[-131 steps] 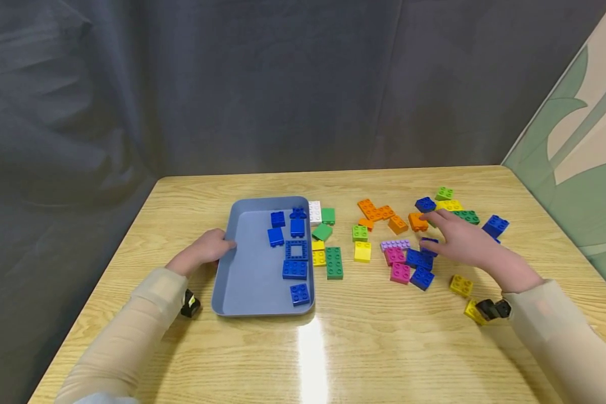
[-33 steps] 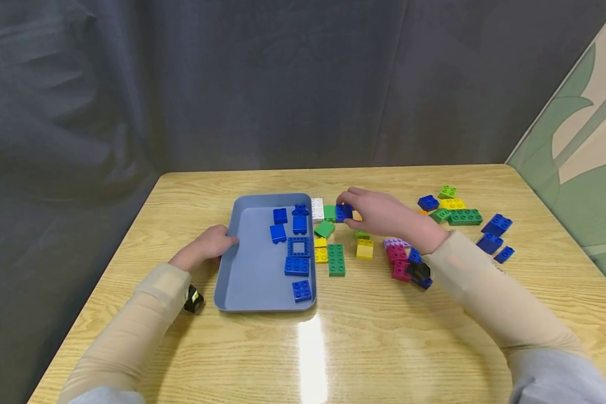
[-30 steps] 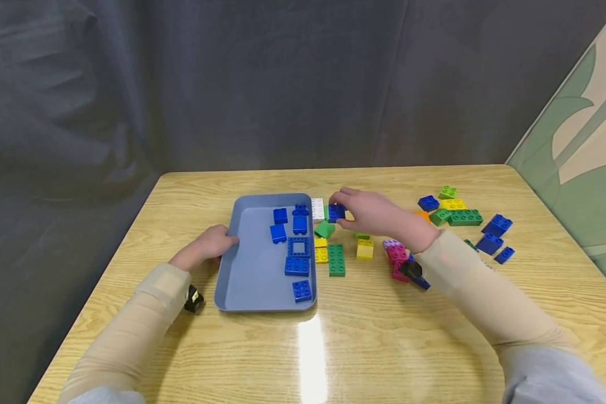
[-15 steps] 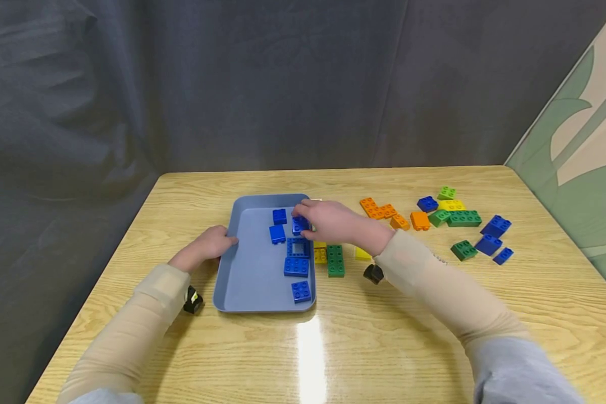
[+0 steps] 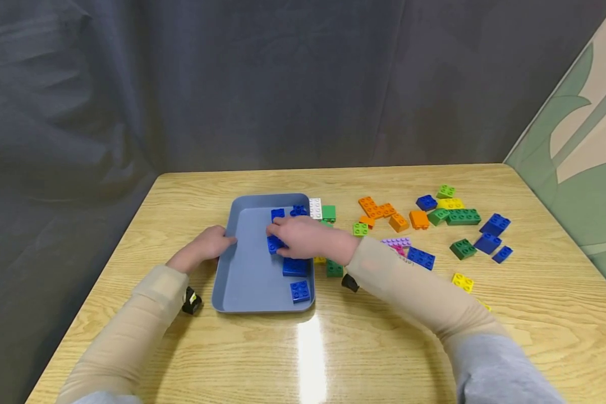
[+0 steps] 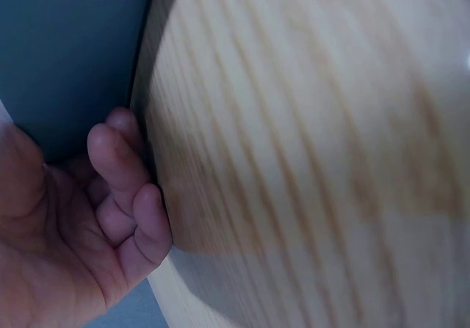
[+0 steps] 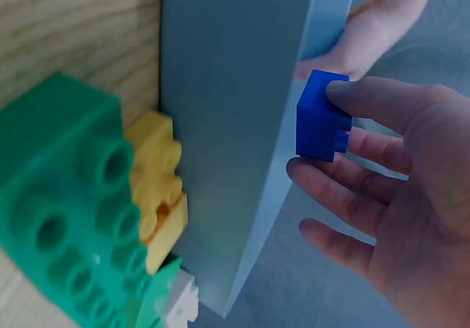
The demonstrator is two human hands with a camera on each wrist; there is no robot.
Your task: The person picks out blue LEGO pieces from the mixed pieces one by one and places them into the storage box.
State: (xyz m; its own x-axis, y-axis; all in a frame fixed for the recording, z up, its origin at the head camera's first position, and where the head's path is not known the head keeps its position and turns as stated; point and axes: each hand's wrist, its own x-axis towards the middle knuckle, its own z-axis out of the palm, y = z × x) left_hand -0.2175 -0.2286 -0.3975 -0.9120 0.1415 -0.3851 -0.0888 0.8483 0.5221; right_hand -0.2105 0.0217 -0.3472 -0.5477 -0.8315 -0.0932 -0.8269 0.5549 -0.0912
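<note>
My right hand [image 5: 308,235] pinches a blue toy building brick [image 5: 274,245] over the middle of the grey-blue tray [image 5: 247,283]. In the right wrist view the thumb and fingers hold that small brick with its studs turned toward the palm. At the tray's left side, my left hand [image 5: 209,242] grips the rim. Its thumb lies over the edge, and in the left wrist view its fingers curl against the outer wall. Inside the tray are several other blue bricks, mostly along the right side; my right hand covers some of them.
White, green and yellow bricks sit close along the tray's right wall, among them a long green brick [image 7: 66,188]. Farther right lie orange bricks [image 5: 371,207], a lilac brick [image 5: 396,242], blue bricks [image 5: 487,243] and more. A dark curtain [image 5: 283,84] hangs behind the table.
My right hand has picked up a blue brick from the scattered ones on the right and carried it left, past the tray's right wall and over its middle. My left hand stays at the rim.
</note>
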